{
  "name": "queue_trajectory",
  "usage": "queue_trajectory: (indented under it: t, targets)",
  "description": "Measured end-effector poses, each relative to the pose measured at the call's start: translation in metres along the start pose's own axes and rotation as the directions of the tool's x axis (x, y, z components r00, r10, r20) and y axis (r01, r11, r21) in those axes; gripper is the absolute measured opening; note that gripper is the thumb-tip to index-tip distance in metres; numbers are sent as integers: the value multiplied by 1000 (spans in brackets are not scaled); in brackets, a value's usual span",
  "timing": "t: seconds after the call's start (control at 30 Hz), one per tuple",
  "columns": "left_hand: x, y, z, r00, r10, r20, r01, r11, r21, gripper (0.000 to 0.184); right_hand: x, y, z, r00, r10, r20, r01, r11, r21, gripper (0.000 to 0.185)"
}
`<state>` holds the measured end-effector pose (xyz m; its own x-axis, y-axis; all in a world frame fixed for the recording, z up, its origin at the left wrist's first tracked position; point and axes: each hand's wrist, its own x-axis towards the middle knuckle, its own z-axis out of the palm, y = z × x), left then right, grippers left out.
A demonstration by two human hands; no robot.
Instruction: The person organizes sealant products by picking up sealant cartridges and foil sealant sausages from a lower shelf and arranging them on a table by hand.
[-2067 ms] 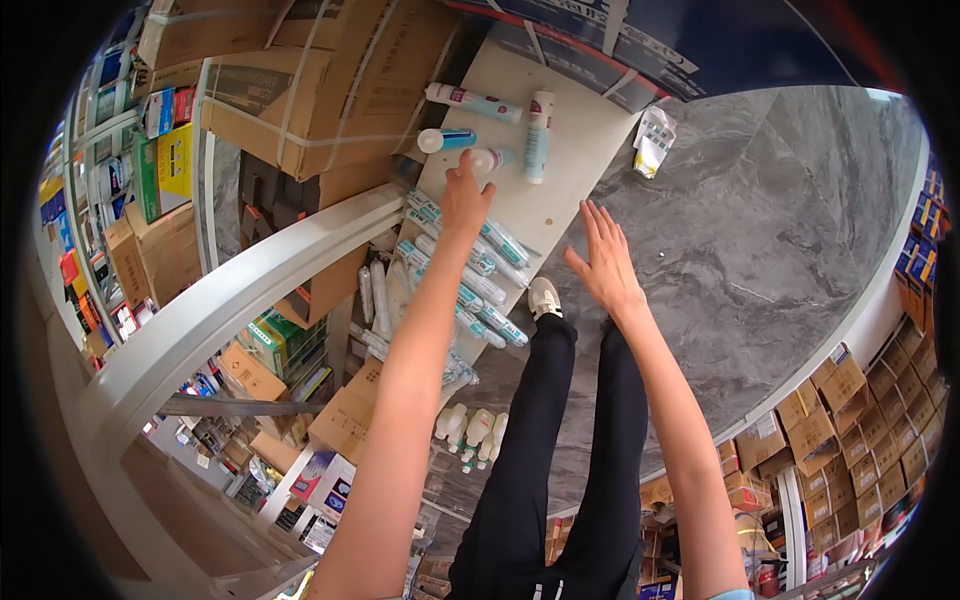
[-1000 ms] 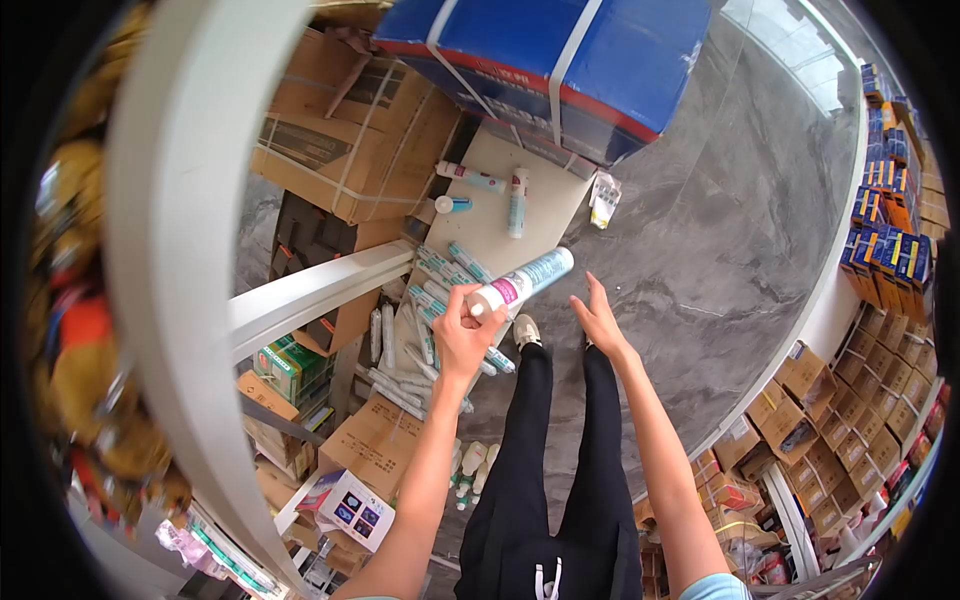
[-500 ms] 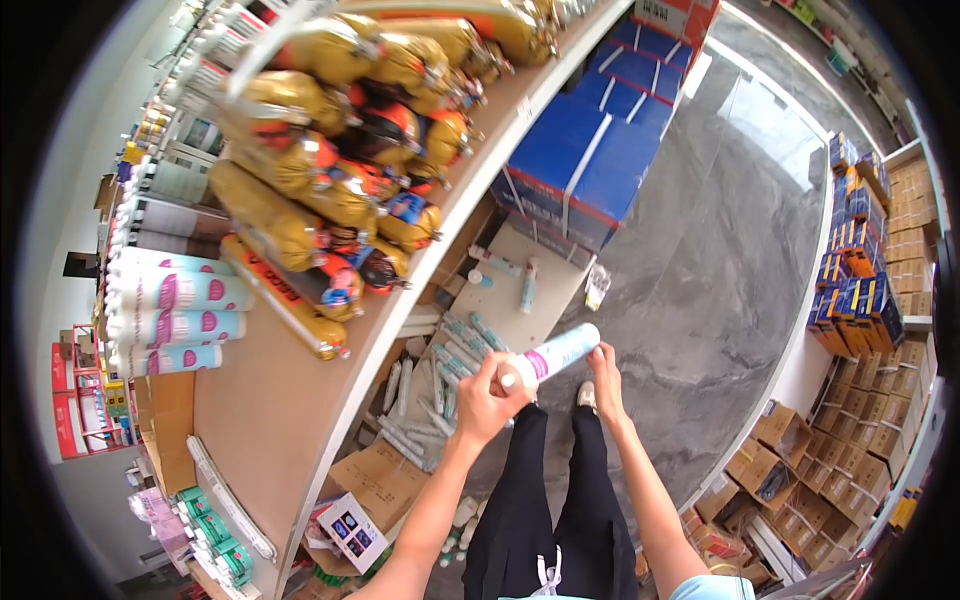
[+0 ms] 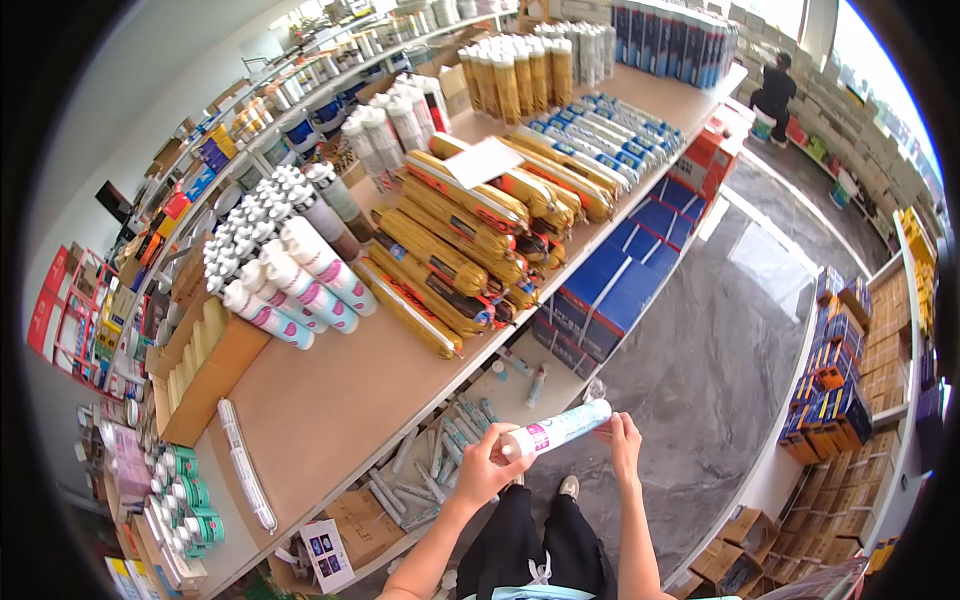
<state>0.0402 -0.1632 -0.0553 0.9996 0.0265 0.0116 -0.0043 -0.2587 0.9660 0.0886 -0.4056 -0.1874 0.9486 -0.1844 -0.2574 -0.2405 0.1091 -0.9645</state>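
A white and light-blue sealant cartridge (image 4: 562,427) with a pink label is held tilted between my two hands, in front of my body. My left hand (image 4: 486,468) wraps around its white end. At the other end, my right hand (image 4: 625,443) pinches the cartridge with its fingertips. Similar cartridges (image 4: 318,262) with pink marks stand grouped on the brown tabletop (image 4: 325,395) to the left. Beside them lies a stack of gold foil sausage packs (image 4: 430,250).
Below the tabletop, loose tubes (image 4: 440,455) lie on a lower shelf near a cardboard box (image 4: 362,520). Blue boxes (image 4: 605,300) stand under the table. Stacked cartons (image 4: 840,480) line the right side. A person in dark clothes (image 4: 774,95) sits far off.
My view has tilted up and shows more of the tabletop and the room beyond. Both hands still hold the cartridge, which now sits lower in the view.
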Motion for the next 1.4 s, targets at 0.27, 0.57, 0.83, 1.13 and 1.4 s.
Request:
queue_trajectory:
  t: [0.27, 0.57, 0.83, 1.13, 1.4]
  targets:
    - [-6, 47, -60, 991, 100, -87, -96, 994, 48, 50, -15, -50, 46, 985, -162, 56, 159, 986, 56, 25]
    - [-23, 58, -109, 992, 126, -19, -124, 919, -373, 65, -32, -71, 100, 963, -151, 225, 163, 986, -36, 29]
    - [-15, 53, -140, 883, 200, -424, -307, 930, -201, 54, -48, -91, 138, 869, 75, 488, -63, 997, -40, 32]
    - [-20, 44, -168, 877, 42, -479, -272, 865, -421, 42, -52, -109, 168, 821, 130, 557, -231, 966, 115, 27]
    - [-36, 63, -187, 780, 140, -610, -378, 882, -281, 37, -63, -101, 220, 767, 136, 627, -120, 990, -67, 28]
